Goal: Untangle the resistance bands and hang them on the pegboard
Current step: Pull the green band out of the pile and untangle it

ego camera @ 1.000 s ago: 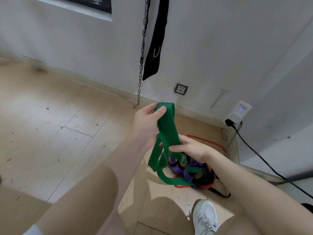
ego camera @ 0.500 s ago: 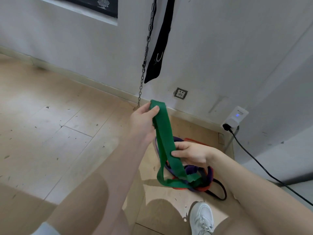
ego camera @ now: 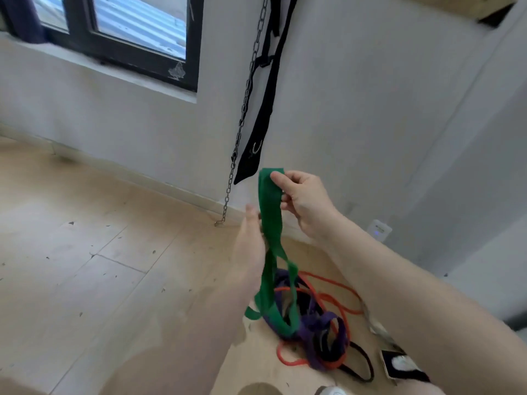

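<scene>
My right hand [ego camera: 302,198] pinches the top end of a wide green band [ego camera: 271,223] between thumb and fingers, holding it up in front of the wall. The band hangs down into a tangle on the floor with a purple band [ego camera: 319,323], a thin orange band [ego camera: 339,297] and a black band [ego camera: 362,363]. My left hand [ego camera: 249,246] is lower, against the left side of the green band with its thumb pointing up. The band hides that hand's fingers. No pegboard is in view.
A metal chain [ego camera: 242,121] and a black strap [ego camera: 262,121] hang down the wall just behind the band. A window [ego camera: 128,32] is at upper left. A white plug-in device [ego camera: 379,229] is on the wall, and a phone [ego camera: 399,363] lies on the wooden floor.
My hands have swapped places on the green band: the right now holds its top end and the left is lower. The band is lifted higher and the view has tilted up.
</scene>
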### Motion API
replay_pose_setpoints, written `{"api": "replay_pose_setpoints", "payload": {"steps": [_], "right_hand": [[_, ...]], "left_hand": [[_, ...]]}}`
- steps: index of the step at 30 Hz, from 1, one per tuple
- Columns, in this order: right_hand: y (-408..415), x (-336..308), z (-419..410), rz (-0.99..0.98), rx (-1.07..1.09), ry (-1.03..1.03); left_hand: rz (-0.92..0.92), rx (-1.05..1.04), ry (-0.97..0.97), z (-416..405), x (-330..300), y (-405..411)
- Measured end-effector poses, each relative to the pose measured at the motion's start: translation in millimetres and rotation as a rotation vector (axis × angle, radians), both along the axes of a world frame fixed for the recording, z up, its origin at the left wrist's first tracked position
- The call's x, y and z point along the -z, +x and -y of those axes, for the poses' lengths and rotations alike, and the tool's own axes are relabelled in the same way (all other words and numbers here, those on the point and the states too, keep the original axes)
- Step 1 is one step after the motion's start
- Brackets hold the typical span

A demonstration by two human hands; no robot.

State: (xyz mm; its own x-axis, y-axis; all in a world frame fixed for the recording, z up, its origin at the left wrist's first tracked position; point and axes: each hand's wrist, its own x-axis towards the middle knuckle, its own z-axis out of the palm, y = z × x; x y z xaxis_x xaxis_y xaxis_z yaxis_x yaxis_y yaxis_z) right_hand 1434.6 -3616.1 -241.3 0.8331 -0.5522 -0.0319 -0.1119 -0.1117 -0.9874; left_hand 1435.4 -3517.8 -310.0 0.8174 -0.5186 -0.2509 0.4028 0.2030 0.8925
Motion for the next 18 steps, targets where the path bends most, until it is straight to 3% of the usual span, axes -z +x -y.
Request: {"api": "replay_pose_setpoints", "payload": {"steps": [3, 7, 14, 18], "right_hand": [[19.9, -63.7, -11.7, 0.128, -0.046, -0.022], [23.4, -122.9, -13.3, 0.250, -0.017, 0.015], [10.3, -89.5, -1.1, 0.229, 0.026, 0.269], [5.8, -48.1, 1.0, 0.257, -0.137, 0.323]], "left_hand": [[0.403, -0.146, -0.056, -8.8, -25.0, 4.7], [0.631, -0.159, -0.068, -13.0, -71.6, 24.4], [0.680, -0.056, 0.037, -22.6, -82.4, 34.2], [0.620, -0.047, 0.155, -26.5, -65.2, 40.7]]}}
